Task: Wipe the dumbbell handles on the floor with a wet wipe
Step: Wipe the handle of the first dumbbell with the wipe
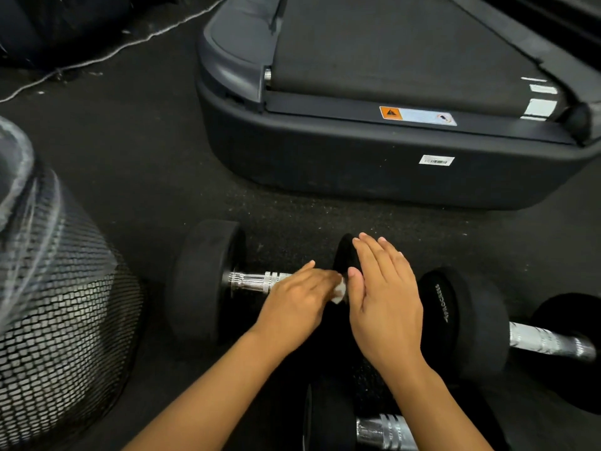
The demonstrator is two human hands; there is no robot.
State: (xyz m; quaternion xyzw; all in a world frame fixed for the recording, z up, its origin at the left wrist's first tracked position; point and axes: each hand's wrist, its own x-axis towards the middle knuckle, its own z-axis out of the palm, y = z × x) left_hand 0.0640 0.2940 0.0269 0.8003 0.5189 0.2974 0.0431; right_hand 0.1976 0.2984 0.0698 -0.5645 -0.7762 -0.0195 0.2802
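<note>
Beyond the hands, filling the upper right, sits the dark base of a treadmill (374, 164); at the left edge stands a black mesh bin (65, 320) with a clear liner. On the speckled rubber floor (146, 157) between them lie three dumbbells: the nearest dumbbell (205, 281) being worked on in the middle, a second dumbbell (487, 330) to its right, and a third dumbbell (374, 431) at the bottom edge.

The left hand (292, 301) lies over the chrome handle (253, 281) of the middle one, its fingers curled down onto a small white wet wipe (340, 291) – only a corner of it shows. The right hand (383, 297) rests with fingers straight and together against that dumbbell's right head, holding nothing, apparently steadying it.

Judging by this, the wiping of the first handle is under way. Next the wipe likely needs to travel leftward along the knurled bar – and around its underside – before moving to the other two handles.
</note>
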